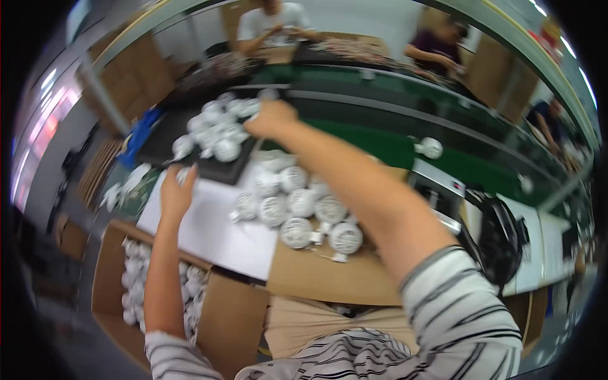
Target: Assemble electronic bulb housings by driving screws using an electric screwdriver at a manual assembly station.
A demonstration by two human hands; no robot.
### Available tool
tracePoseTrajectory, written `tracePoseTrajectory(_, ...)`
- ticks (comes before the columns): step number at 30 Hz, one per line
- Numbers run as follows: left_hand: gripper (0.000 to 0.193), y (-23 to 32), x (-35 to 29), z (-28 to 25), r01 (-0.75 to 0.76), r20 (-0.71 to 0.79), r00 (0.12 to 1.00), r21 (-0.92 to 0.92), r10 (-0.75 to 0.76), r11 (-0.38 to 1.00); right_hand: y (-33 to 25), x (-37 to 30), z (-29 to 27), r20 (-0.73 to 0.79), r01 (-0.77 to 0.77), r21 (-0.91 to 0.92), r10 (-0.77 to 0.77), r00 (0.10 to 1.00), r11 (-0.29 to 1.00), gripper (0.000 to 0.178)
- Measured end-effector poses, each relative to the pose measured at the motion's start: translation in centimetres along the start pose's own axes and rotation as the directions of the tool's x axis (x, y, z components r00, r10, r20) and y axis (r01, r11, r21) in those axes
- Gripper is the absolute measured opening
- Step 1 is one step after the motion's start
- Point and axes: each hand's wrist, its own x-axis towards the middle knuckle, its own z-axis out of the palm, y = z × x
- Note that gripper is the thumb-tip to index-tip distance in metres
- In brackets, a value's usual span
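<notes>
My left hand (pixel 176 196) is over the white sheet (pixel 218 218), beside the dark tray (pixel 183 161). A small whitish thing shows between its thumb and fingers, too blurred to name. My right hand (pixel 272 119) reaches across to the far right side of the tray, its fingers curled and smeared; what they hold cannot be made out. On the tray lies a heap of white round units (pixel 215 126). Nearer me, white round units with slotted faces and short plug-like ends (pixel 301 202) sit close together on brown cardboard (pixel 329 272), below my right forearm.
An open carton (pixel 111 278) at lower left holds many similar white units. A green conveyor (pixel 373 142) runs across, with a white unit (pixel 432 148) on it. At right are a silver box-shaped device (pixel 437 190) and a black bag (pixel 497 237). Several people work beyond the conveyor.
</notes>
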Motion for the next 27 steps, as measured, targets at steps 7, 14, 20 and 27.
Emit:
tracePoseTrajectory(7,0.059,0.0,15.7,1.2,0.24,-0.193,0.953,0.012,-0.233,0.971,-8.9,3.6,-2.7,0.133,0.053,0.223,-0.085,0.987,0.973,0.072)
tracePoseTrajectory(14,0.042,0.6,7.4,0.1,-0.001,-0.105,0.994,-0.126,-0.012,0.992,-5.9,-10.6,-16.6,0.221,0.45,-0.362,-0.394,0.892,0.816,0.05)
tracePoseTrajectory(20,0.023,-1.1,-3.1,3.3,-0.417,-0.026,0.908,0.033,0.418,0.908,3.5,-32.1,-27.8,0.218,0.273,-0.158,-0.236,0.947,0.949,0.032)
tracePoseTrajectory(27,0.005,15.6,-16.6,-1.5,-0.27,0.431,0.803,-0.35,0.41,0.897,16.6,-49.5,-22.2,-0.494,-0.452,-0.517,0.177,0.851,0.727,0.049)
